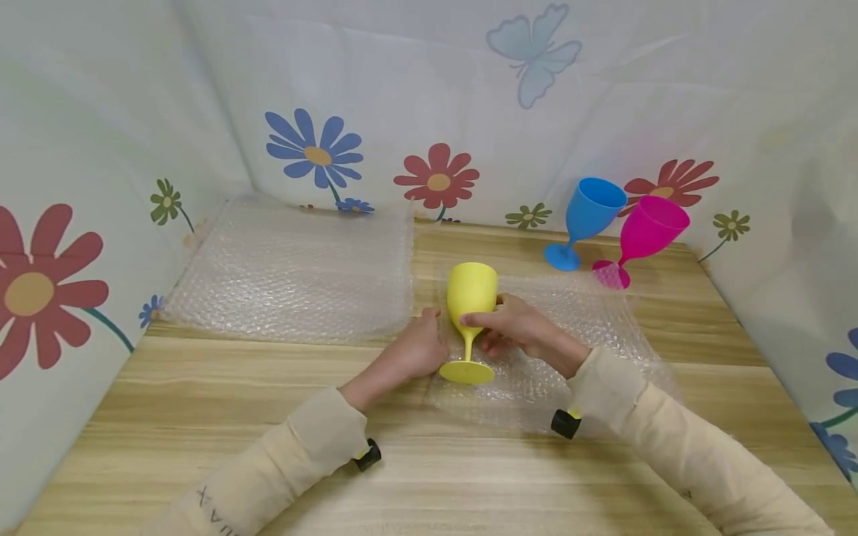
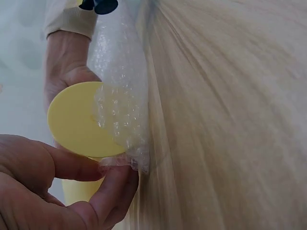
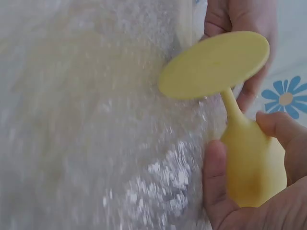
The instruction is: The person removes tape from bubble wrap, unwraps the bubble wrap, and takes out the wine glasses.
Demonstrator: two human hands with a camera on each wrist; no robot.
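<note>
A yellow plastic goblet [image 1: 471,286] lies tilted over a sheet of bubble wrap [image 1: 590,316], its round foot toward the person. My right hand [image 1: 526,327] grips the bowl, thumb across its front and fingers behind. In the right wrist view, that thumb and the fingers sit on either side of the yellow bowl [image 3: 249,167]. At the goblet's left, my left hand [image 1: 422,346] pinches the edge of the same sheet. The left wrist view shows the wrap's edge [image 2: 120,160] between thumb and fingers, right by the goblet's foot [image 2: 72,120].
At the back right stand a blue goblet [image 1: 593,208] and a pink goblet [image 1: 650,227]; a wrap corner overlaps the pink foot. Another bubble wrap sheet [image 1: 295,268] lies flat at the back left of the wooden table [image 1: 221,387]. Flower-printed curtains [image 1: 375,89] border the table.
</note>
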